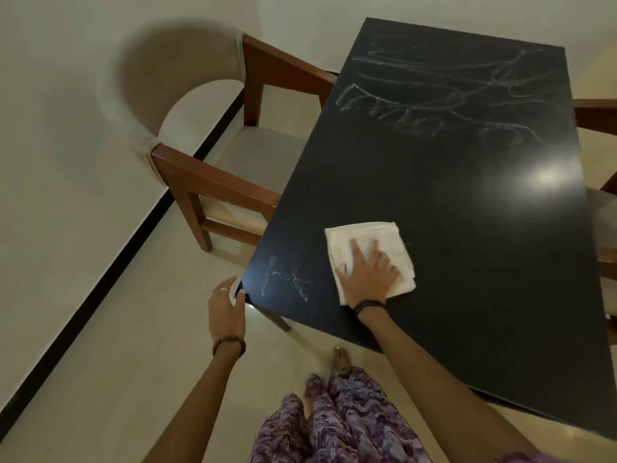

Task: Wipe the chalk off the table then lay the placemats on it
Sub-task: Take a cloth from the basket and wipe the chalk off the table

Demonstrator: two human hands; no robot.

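Observation:
A black table [467, 245] fills the right of the head view. White chalk scribbles [444, 95] cover its far half, and a small chalk mark [288, 280] sits by the near left corner. A folded white cloth [384, 242] lies on the near part of the table. My right hand [367, 274] presses flat on the cloth with fingers spread. My left hand [227, 312] rests against the table's near left corner, thumb on the edge. No placemats are in view.
A wooden armchair with beige upholstery [213, 135] stands at the table's left side. Another chair [601, 208] shows at the right edge. A pale wall with a black skirting strip [127, 262] runs along the left. My foot [342, 357] is on the tiled floor.

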